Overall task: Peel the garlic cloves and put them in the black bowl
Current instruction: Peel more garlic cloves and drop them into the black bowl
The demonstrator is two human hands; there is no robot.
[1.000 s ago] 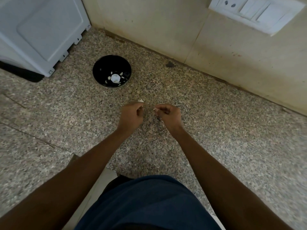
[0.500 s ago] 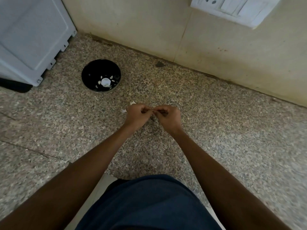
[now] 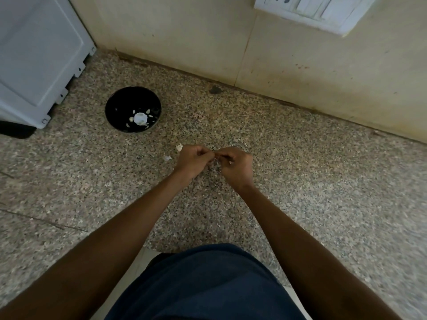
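Garlic clove point(image 3: 230, 162) tiny, pale, mostly hidden.

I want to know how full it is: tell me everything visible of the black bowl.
The round, glossy black bowl stands upright on the speckled granite counter, near a white appliance, apart from both hands. Inside lie several small pale pieces around a larger white lump, covering only its bottom. Nothing touches its rim.
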